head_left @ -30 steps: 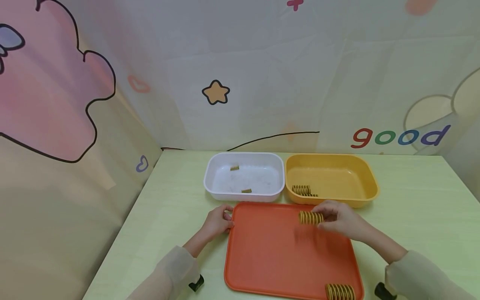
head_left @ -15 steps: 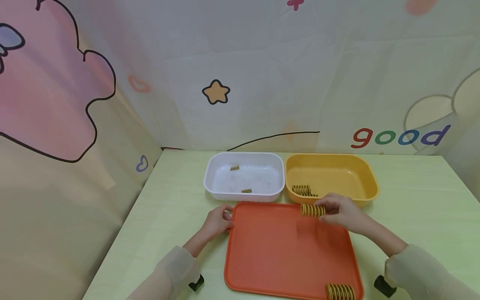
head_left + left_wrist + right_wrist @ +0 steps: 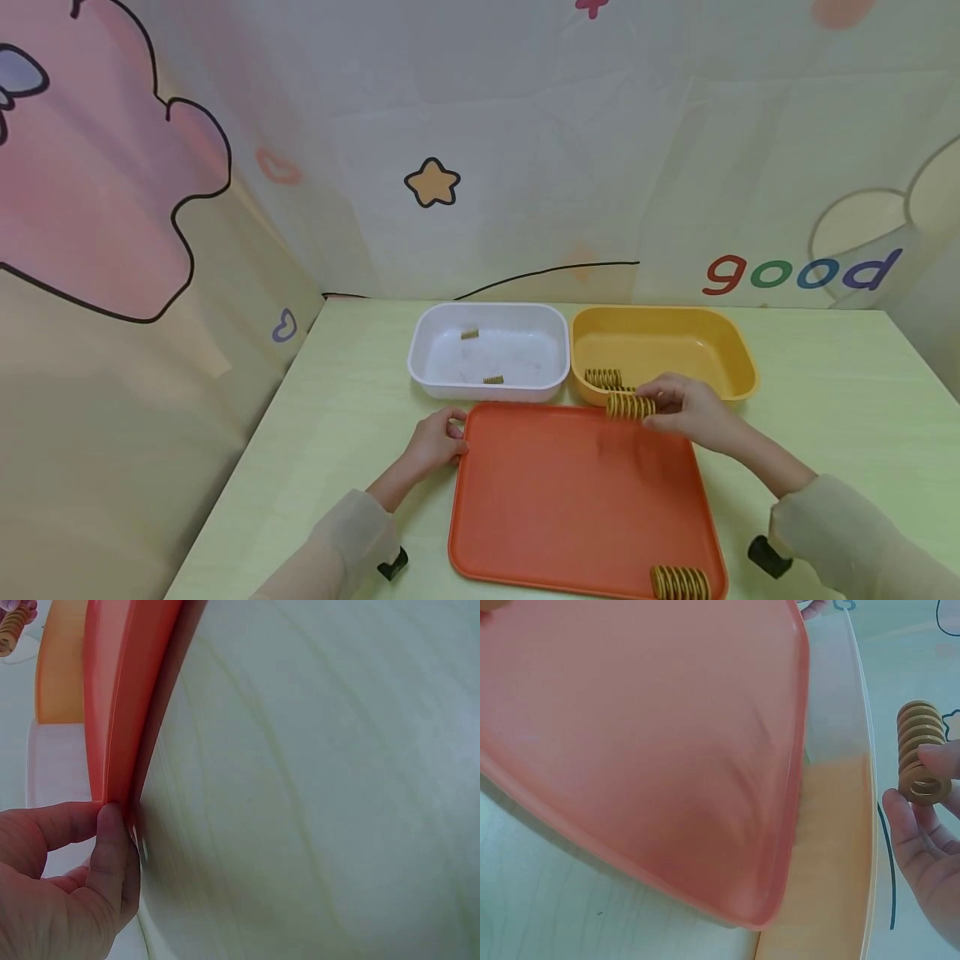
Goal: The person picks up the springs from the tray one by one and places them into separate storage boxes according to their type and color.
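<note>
A large brass-coloured coil spring [image 3: 630, 407] is pinched by its end in my right hand [image 3: 692, 410], held above the far edge of the orange tray [image 3: 570, 492] beside the yellow bin. In the right wrist view the same spring [image 3: 921, 742] shows its coils between thumb and fingers. My left hand [image 3: 435, 440] pinches the tray's left rim; in the left wrist view thumb and finger meet on that rim [image 3: 120, 750]. Another large spring [image 3: 680, 582] lies at the tray's near right corner.
Behind the tray stand a white bin [image 3: 525, 393] with two small springs [image 3: 469, 334] and a yellow bin [image 3: 667, 358] with larger springs [image 3: 602, 378] at its near left. The bins sit side by side. A printed cloth [image 3: 525, 167] hangs behind the table.
My right hand has carried the spring away from me and slightly right, from over the tray to the yellow bin's front edge. My left hand has stayed on the rim.
</note>
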A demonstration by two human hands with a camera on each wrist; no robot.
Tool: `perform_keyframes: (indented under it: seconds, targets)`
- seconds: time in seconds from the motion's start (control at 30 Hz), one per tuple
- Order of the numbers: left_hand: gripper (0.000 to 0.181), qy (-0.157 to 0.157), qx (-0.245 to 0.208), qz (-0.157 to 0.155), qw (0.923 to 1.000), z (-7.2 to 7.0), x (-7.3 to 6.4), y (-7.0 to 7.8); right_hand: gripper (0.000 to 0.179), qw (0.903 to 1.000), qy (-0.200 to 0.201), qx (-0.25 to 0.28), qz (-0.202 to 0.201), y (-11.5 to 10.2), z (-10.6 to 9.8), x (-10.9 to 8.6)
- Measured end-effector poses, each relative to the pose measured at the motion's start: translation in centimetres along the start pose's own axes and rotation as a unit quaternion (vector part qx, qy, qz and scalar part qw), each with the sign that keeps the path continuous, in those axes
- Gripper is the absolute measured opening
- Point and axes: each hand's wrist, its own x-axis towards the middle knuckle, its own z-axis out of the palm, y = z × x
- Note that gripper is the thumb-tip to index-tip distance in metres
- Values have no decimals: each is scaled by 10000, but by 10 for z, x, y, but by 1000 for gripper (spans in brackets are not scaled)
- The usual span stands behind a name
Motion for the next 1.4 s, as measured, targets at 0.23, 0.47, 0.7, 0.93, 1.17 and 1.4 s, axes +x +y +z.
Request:
perform_keyframes:
  seconds: [0.23,0.47,0.7,0.93,1.17,1.4]
  targets:
    - [39,-20,-6,-54,10000,0,1,1,32,9999,90,-1,57,1,-5,3]
    - [39,-29,3,-18,10000,-1,1,2,33,9998,87,-37,202,3,-7,8]
    - [39,-33,30,-39,10000,-1,0,2,33,9993,181,-35,317,5,-9,11]
    - [39,-23,-56,-72,10000,0,-1,2,32,9989,221,-85,396,6,-11,12]
    - [39,-20,-25,-64,10000,0,-1,2,32,9985,318,-70,441,11,-13,13]
    - [39,-37,-2,-86,10000,0,0,2,33,9979,285,-76,581,21,-15,19]
